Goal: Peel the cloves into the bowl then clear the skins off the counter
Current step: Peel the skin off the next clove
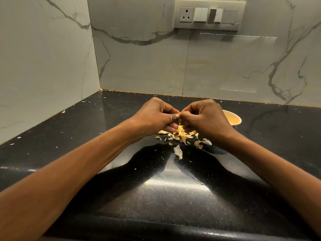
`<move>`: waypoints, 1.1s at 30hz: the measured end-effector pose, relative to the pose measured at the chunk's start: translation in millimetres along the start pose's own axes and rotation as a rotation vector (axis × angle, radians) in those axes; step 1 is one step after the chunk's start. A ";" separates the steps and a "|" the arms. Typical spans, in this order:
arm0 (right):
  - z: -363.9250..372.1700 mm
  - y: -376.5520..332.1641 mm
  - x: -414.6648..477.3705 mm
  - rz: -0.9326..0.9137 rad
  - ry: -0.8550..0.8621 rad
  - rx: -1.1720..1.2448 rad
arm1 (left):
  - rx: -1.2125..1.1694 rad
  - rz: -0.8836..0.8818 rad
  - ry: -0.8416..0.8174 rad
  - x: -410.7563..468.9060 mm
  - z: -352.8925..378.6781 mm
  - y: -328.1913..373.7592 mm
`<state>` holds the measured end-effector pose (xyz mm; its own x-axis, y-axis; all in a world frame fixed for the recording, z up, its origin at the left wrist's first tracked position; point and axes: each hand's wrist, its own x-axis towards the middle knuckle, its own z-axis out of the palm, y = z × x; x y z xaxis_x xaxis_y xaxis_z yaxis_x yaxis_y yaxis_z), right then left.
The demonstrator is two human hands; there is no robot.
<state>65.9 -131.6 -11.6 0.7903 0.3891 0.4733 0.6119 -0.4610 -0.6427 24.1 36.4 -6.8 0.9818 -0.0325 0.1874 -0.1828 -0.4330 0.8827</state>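
Note:
My left hand (pixel 156 115) and my right hand (pixel 205 117) meet fingertip to fingertip above the black counter (pixel 165 188). Between them they pinch a small garlic clove (pixel 180 113), of which only a yellowish tip shows. Right under the hands lies a pile of pale, papery garlic skins (pixel 180 134), with one larger skin (pixel 178 152) lying nearer to me. A yellow bowl (pixel 233 118) stands just behind and to the right of my right hand, which hides part of it. What is inside the bowl cannot be seen.
Tiny skin flakes are scattered over the counter, some along the left wall (pixel 63 111). Marble walls close the counter at the back and left. A switch panel with a socket (pixel 208 14) sits high on the back wall.

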 end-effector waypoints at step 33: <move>-5.0 -1.2 0.4 -0.119 0.016 -0.060 | -0.099 0.011 -0.002 0.9 -6.2 6.6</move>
<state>65.6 -135.0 -7.7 0.7121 0.4316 0.5537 0.7018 -0.4590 -0.5447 23.5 39.1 1.9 0.9797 -0.0384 0.1970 -0.1981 -0.3417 0.9187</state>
